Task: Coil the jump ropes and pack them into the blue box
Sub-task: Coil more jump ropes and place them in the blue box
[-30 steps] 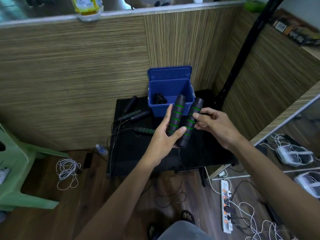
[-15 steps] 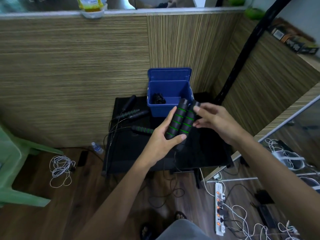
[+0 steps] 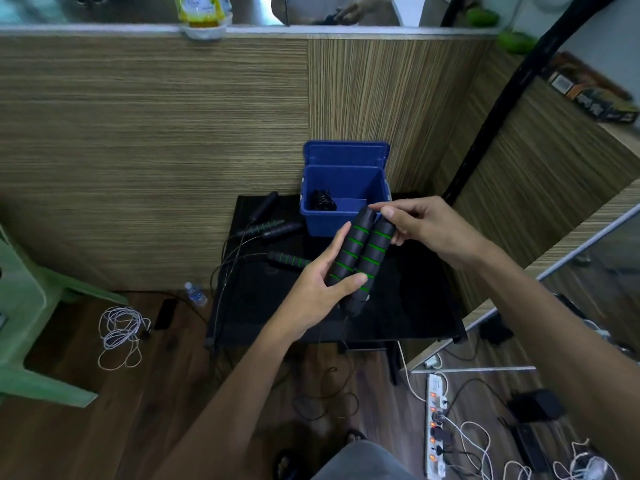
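Two black jump rope handles with green rings (image 3: 360, 251) lie side by side above the black table (image 3: 408, 306). My left hand (image 3: 320, 282) grips their lower halves, thumb across the front. My right hand (image 3: 419, 223) pinches their top ends with thumb and fingers. Their thin black cord hangs down past the table's front edge to the floor. The open blue box (image 3: 346, 188) stands at the back of the table with a dark coiled rope (image 3: 322, 200) inside. More rope handles (image 3: 273, 226) and one green-ringed handle (image 3: 287, 259) lie on the table's left part.
Wood-panel walls rise behind and to the right of the table. A green plastic chair (image 3: 31, 306) stands at the left, a white cable bundle (image 3: 121, 327) and a small bottle (image 3: 195, 294) on the floor. A power strip (image 3: 438, 417) with cables lies at lower right.
The right handle has been brought against the left one, so both now lie together in my left hand. My right hand has shifted up to their top ends.
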